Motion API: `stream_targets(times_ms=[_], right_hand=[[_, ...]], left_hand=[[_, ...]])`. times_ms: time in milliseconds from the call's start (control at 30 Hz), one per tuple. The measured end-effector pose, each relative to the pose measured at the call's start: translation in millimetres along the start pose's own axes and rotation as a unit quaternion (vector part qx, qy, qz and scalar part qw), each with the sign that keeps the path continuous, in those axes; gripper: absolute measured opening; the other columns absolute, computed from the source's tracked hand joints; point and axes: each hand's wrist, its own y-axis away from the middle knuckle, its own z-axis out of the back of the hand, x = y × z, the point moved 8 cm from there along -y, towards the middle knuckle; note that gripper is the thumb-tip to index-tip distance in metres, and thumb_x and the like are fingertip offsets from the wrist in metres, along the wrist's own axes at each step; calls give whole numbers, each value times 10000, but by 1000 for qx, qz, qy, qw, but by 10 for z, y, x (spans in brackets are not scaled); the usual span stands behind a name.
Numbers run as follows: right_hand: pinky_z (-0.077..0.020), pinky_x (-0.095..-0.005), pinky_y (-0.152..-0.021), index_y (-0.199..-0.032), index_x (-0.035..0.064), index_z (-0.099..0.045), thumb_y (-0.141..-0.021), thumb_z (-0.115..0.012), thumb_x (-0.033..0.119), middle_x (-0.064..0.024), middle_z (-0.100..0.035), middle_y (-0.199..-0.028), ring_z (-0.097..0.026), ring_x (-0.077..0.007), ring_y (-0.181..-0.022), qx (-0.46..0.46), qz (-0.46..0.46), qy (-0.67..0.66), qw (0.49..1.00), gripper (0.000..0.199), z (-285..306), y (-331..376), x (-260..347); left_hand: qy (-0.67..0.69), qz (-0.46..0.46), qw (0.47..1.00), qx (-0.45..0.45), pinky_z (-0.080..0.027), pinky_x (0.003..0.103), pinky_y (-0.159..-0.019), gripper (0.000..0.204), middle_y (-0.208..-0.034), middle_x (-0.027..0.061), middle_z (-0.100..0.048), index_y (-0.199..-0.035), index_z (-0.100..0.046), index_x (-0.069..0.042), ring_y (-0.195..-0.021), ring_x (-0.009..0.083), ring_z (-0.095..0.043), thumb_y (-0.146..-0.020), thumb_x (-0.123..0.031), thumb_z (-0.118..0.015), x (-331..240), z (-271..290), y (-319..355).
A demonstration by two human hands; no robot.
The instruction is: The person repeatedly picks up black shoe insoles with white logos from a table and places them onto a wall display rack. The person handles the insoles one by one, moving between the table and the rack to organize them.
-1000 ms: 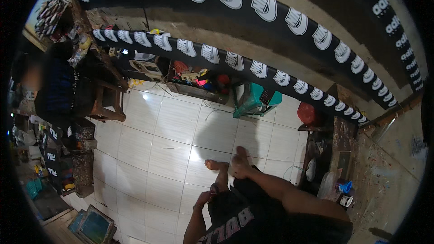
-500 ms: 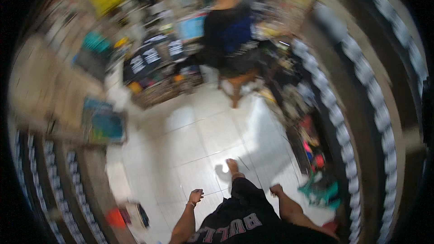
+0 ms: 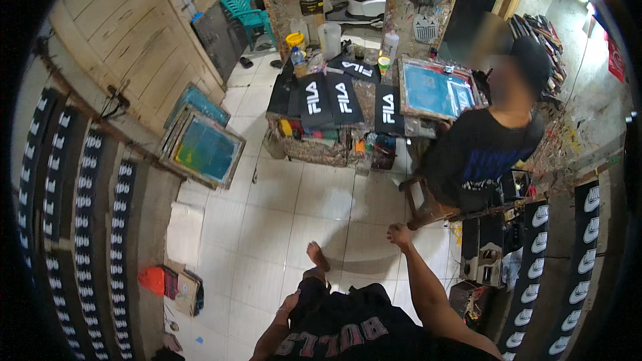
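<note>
My right hand [image 3: 400, 235] is stretched forward over the tiled floor, close to the wooden stool [image 3: 428, 210]. Its fingers look loosely apart, with nothing seen in them. Low beside my left leg hangs my left hand [image 3: 290, 301]; its fingers are too indistinct to read. Ahead stands a cluttered work table [image 3: 314, 154] bearing black printed fabric pieces [image 3: 343, 99]. A framed printing screen [image 3: 435, 90] with a blue mesh lies at its right end. A person in a black shirt [image 3: 495, 147] and dark cap sits on the stool facing it.
Framed screens [image 3: 204, 147] lean at the left by a wooden door [image 3: 134, 40]. Racks of black printed strips [image 3: 120, 227] line the left side, with more strips [image 3: 535, 261] at right. A teal plastic chair [image 3: 244, 13] stands far back. Cardboard [image 3: 184, 291] and an orange bag [image 3: 151, 281] lie at left.
My view has turned to the right and steadied from a blur. The table and seated person now show clearly. My right hand reaches farther forward, and my left hand is lower by my leg.
</note>
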Motion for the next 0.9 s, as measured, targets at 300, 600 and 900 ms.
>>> stream_targets(times_ms=[300,600,900], right_hand=[[-509,-431,-667,-836,35,-646,-847,-522,276,-157,-656,-796,-642,-321,-736,-177,141,269,936,271,-628,-1048,1473],[-463,-461,-715,-821,-14,-622,-791,-579,132,-214,-628,-799,-605,-388,-781,-423,78,168,887,155,490,-3405,2755],[-391,-466,-852,-1013,67,-622,-764,-682,252,-190,-563,-1030,-507,-377,-994,-465,-65,304,829,316,934,-4888,2865]], left_hand=[[251,70,960,-99,-433,283,-449,273,-749,53,-594,-954,-612,-57,-624,128,-535,-859,-304,-543,-1044,2725,-1430],[361,-45,919,-156,-482,278,-617,245,-903,68,-641,-1096,-565,-47,-784,153,-603,-908,-199,-521,-3429,4236,-2942],[271,35,954,-126,-480,366,-789,348,-1076,88,-620,-1187,-532,-76,-967,208,-594,-909,-286,-536,-4547,4597,-3920]])
